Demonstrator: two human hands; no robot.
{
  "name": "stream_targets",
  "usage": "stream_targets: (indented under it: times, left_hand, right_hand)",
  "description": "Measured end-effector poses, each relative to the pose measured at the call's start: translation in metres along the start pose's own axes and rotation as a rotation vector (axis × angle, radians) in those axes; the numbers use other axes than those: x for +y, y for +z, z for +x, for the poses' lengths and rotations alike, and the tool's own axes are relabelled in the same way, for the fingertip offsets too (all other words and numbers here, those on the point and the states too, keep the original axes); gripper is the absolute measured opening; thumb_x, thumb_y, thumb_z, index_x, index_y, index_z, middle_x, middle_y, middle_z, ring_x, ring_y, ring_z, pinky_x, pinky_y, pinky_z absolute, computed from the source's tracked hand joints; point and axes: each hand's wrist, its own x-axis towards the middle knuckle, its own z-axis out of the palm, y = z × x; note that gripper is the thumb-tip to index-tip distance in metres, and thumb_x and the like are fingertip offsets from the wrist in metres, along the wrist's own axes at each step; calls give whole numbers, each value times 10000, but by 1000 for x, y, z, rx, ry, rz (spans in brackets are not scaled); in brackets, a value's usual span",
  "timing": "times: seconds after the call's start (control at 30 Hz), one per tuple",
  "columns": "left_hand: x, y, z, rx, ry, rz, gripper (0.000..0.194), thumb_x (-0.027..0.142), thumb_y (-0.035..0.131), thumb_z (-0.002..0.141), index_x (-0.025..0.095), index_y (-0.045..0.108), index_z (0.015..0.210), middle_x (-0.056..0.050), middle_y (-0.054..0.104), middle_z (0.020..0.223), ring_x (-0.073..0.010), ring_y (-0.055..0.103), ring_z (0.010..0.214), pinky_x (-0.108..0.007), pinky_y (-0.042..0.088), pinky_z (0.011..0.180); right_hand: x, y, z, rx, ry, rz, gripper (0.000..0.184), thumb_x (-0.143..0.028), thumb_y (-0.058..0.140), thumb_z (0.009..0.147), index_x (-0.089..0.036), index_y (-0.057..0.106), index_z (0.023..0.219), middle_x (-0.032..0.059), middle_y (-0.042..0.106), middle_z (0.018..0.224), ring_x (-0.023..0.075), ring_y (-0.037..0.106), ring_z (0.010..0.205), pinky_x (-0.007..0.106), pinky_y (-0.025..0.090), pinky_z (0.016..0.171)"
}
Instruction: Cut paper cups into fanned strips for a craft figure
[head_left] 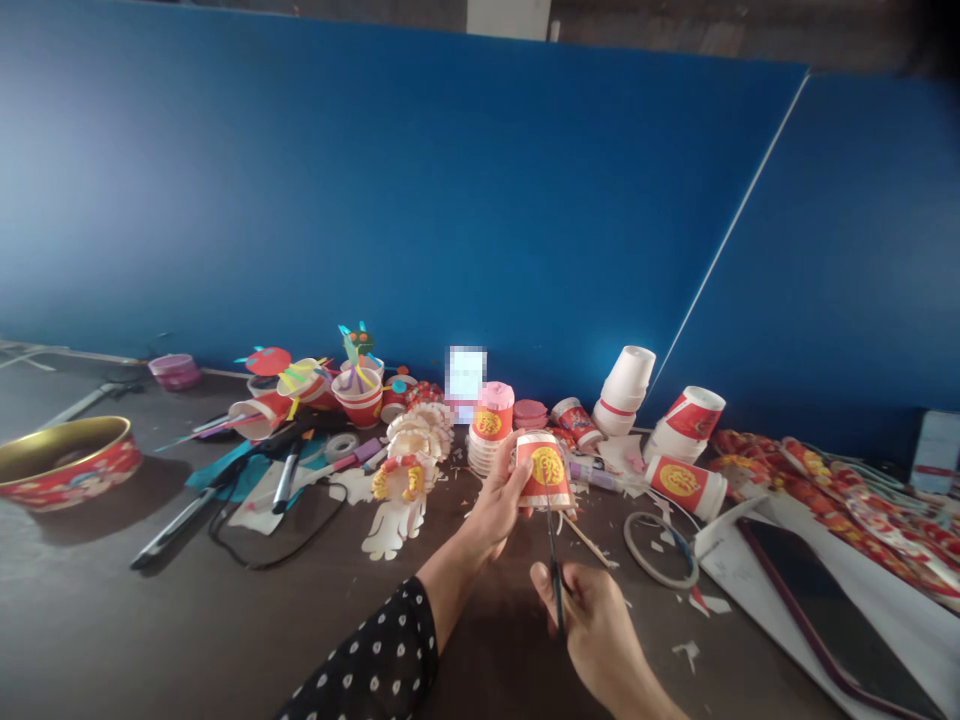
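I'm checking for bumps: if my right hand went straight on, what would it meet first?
Most likely the paper cup in your left hand: the scissors in your right hand point at its lower edge, though depth is unclear.

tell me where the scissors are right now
In the head view, the scissors are just right of centre, low down, gripped in the right hand, their blades at the lower edge of the paper cup in the left hand.

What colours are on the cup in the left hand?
The cup is red, white and yellow, seen in the head view.
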Motion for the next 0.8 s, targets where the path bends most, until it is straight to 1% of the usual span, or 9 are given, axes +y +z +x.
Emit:
stream_targets:
  times: [0.13,0.3,0.5,0.67,0.8]
  left_hand:
    - [-1,-1,0,1,1,-8,638,472,540,726,264,297,1278,16,456,725,-63,394,504,-177,314,425]
    - [0,0,0,-8,5,-15,646,467,542,730,262,283,1285,31,442,682,-63,386,493,-178,310,422]
    - [0,1,-1,-11,7,-15,631,465,533,740,266,281,1283,31,453,666,-67,392,493,-179,310,429]
    - [-2,-1,1,-17,25,3,607,459,518,755,279,280,1284,31,448,663,-64,383,484,-179,309,425]
    - [-3,-1,0,-50,35,29,583,470,502,764,282,293,1274,24,457,690,-58,372,481,-175,304,421]
  right_hand:
    - [0,1,0,1,15,13,507,-566,465,747,-170,404,437,-51,334,396,70,308,403,217,206,409]
    - [-2,2,0,-4,55,38,497,-560,480,741,-169,410,442,-44,374,397,79,358,416,208,242,417]
    - [-2,1,-2,9,56,39,507,-571,458,752,-171,433,441,-29,442,398,86,407,408,203,274,417]
    - [-3,2,0,9,43,50,509,-588,487,722,-168,436,439,-37,425,392,82,386,408,199,272,409]
    - [-3,2,2,13,39,50,504,-574,498,723,-165,435,435,-41,411,390,78,369,404,198,268,410]
